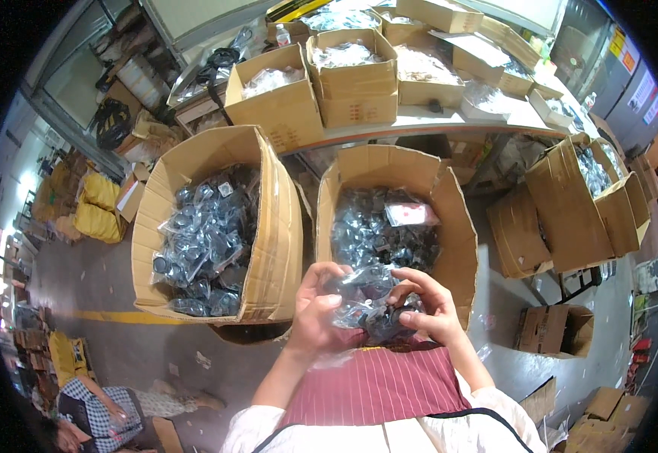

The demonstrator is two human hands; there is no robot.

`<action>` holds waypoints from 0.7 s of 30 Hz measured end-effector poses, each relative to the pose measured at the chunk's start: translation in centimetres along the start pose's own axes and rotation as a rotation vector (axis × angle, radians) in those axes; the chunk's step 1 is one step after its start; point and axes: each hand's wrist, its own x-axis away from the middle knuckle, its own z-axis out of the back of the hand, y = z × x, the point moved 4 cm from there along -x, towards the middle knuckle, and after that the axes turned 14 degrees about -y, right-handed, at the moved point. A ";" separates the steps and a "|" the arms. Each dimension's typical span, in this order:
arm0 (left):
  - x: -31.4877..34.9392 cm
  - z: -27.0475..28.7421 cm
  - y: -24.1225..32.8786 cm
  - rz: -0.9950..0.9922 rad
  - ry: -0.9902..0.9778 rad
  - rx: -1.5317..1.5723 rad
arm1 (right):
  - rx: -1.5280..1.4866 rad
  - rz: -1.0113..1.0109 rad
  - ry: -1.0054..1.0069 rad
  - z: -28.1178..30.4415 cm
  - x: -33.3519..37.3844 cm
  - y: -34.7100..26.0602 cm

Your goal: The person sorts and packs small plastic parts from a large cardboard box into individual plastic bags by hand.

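Note:
In front of my striped maroon apron [374, 389], I hold a clear plastic bag [368, 282] with dark parts in it. My left hand [317, 308] grips the bag's left side between thumb and fingers. On the other side, my right hand [428, 303] is closed on a black part [386, 323] in or at the bag; which of the two cannot be made out. Just beyond my hands stands an open cardboard box [461, 241] filled with bagged black parts [366, 226]. A white-and-red packet [412, 214] lies on top of them.
To the left, another open carton [277, 241] holds similar bagged parts. A bench [434, 124] with several filled cartons spans the back. Stacked boxes [570, 204] stand at right, above a small floor box [555, 331]. A person [102, 411] is at lower left, near yellow sacks [101, 213].

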 end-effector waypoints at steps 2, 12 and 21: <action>0.0 -0.2 0.1 -0.023 -0.014 -0.024 | -0.020 0.032 0.009 0.0 0.0 0.0; 0.4 1.7 0.5 0.002 0.137 0.181 | -0.247 -0.053 0.056 0.8 -0.1 1.2; -0.7 4.0 5.0 -0.105 -0.213 0.395 | -0.134 0.180 0.225 1.1 -0.5 0.8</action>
